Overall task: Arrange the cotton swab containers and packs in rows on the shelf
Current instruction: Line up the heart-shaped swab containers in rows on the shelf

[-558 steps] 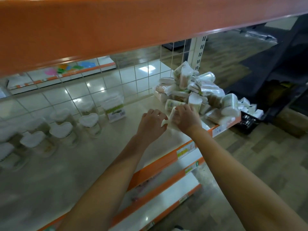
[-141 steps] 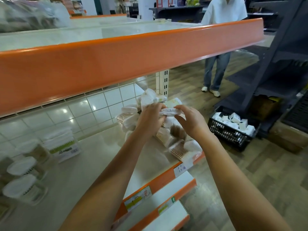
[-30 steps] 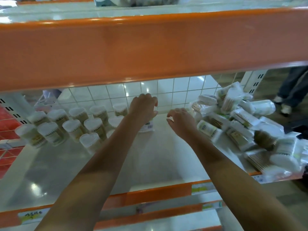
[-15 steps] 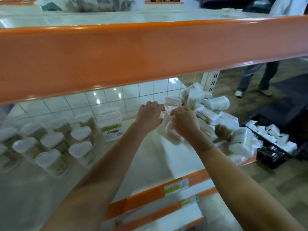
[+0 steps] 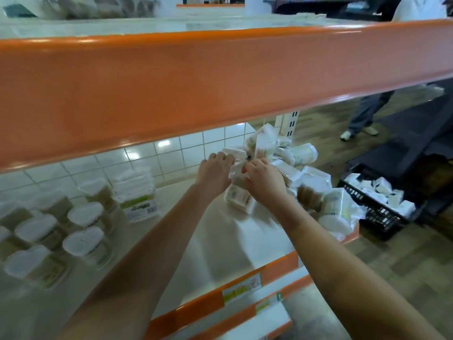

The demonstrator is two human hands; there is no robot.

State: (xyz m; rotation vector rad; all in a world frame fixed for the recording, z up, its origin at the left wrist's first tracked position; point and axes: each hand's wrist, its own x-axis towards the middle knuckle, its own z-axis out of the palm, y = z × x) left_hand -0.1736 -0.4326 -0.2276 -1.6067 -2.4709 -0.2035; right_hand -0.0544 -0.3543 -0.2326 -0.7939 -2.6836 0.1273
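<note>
No text could be read with certainty. A green band with dark script was seen on the rectangular swab pack (image 5: pixel 137 196) standing at the back of the shelf, with a barcode at the band's right end; the wording was blurred. A printed label with small dark marks was noted on a pack (image 5: pixel 239 196) lying at the foot of the pile; illegible. A yellow-green price tag (image 5: pixel 241 289) was fixed on the orange shelf edge (image 5: pixel 201 310); its handwriting could not be made out.
</note>
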